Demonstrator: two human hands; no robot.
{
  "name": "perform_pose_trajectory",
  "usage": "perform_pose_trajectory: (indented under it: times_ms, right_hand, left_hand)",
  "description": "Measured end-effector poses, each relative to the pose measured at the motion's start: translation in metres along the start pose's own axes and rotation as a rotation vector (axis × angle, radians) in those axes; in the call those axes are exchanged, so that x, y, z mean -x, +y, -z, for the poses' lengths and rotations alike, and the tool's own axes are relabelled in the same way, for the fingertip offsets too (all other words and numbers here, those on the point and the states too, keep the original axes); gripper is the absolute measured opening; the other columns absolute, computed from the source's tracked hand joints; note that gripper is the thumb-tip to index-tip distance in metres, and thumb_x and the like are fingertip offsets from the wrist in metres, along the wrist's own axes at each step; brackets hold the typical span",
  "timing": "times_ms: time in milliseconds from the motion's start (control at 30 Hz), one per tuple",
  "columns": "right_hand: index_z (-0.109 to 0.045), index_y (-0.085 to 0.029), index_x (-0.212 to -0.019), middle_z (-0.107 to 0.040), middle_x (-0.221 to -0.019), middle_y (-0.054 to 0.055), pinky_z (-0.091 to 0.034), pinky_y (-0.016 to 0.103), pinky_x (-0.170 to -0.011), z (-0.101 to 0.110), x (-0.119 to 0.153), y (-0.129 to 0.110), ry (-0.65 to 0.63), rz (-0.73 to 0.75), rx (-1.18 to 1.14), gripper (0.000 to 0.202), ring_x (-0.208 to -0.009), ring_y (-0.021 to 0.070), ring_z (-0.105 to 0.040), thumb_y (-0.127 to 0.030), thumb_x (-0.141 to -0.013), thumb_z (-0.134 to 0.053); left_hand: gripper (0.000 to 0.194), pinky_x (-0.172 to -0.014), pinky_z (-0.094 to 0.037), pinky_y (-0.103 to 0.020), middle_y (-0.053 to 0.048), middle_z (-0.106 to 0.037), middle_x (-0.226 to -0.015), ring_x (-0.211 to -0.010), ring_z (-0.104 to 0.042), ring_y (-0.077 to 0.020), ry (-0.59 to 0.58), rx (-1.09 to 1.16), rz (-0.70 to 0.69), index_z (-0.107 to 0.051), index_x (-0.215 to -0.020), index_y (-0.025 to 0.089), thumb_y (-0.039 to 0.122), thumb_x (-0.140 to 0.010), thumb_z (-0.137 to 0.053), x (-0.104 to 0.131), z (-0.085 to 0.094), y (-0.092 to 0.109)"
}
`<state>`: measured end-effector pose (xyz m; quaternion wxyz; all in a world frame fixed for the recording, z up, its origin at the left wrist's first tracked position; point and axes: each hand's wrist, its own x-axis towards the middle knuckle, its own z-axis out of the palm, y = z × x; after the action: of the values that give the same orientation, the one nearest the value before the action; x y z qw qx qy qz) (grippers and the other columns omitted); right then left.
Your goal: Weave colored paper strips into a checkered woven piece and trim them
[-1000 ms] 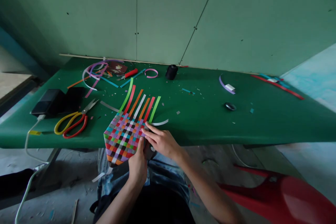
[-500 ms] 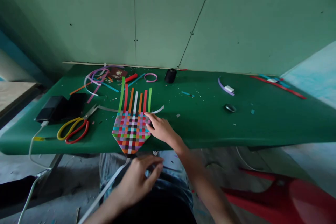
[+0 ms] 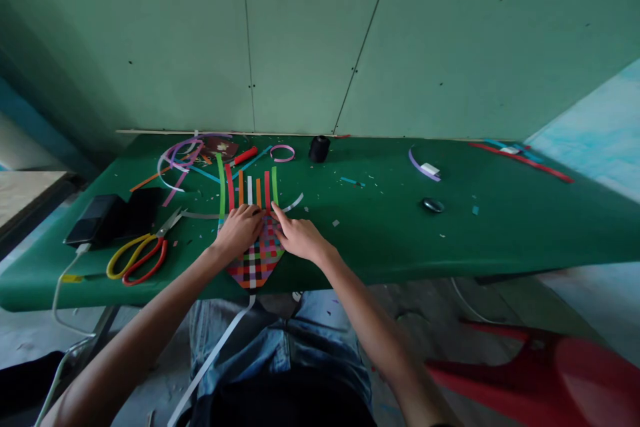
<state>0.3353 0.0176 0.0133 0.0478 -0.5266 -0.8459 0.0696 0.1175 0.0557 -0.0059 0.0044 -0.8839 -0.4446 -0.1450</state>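
From here I would press the woven mat [image 3: 257,258] flat on the counter [image 3: 380,240], between seven and eight o'clock in view, using the left hand [image 3: 239,230], whose grip I cannot tell, and gently straighten the strips [image 3: 250,191] with the right hand [image 3: 301,237], its grip spread.

A white cable [image 3: 55,298] runs from a black box [image 3: 95,220] (perhaps a charger).

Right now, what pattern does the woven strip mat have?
The woven strip mat has a multicoloured checkered pattern, clearest in the head view.
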Motion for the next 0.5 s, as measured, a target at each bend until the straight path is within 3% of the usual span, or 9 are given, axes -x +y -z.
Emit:
perform_pose_trajectory:
  times_ms: [167,267,500]
  right_hand:
    - [-0.028,-0.021,-0.168,-0.081,-0.107,0.013,-0.056,0.031,-0.08,-0.01,0.002,-0.007,0.07,-0.123,-0.056,0.055,-0.086,0.023,-0.078,-0.033,-0.115,-0.027]
    - [-0.05,-0.027,-0.157,-0.08,-0.117,0.01,-0.057,0.029,-0.083,-0.014,0.001,-0.009,0.124,-0.179,-0.113,0.046,-0.097,0.0224,-0.078,-0.035,-0.114,-0.035]
    - [-0.065,-0.032,-0.143,-0.08,-0.121,0.003,-0.057,0.029,-0.086,-0.01,-0.002,-0.004,0.145,-0.15,-0.195,0.037,-0.104,0.0221,-0.077,-0.036,-0.111,-0.047]
  left_hand:
    - [0.04,-0.101,-0.047,-0.048,-0.01,-0.066,-0.136,-0.124,-0.056,-0.032,0.058,0.101,0.041,-0.071,-0.138,0.03,0.038,-0.109,-0.045,0.003,-0.006,-0.003]
    - [0.04,-0.102,-0.047,-0.048,-0.01,-0.067,-0.135,-0.124,-0.057,-0.032,0.063,0.081,0.056,-0.074,-0.135,0.031,0.039,-0.109,-0.045,0.002,-0.007,-0.003]
    - [0.037,-0.101,-0.047,-0.046,-0.009,-0.067,-0.134,-0.125,-0.058,-0.0306,0.068,0.043,0.039,-0.075,-0.132,0.03,0.038,-0.109,-0.046,0.004,-0.006,0.0]
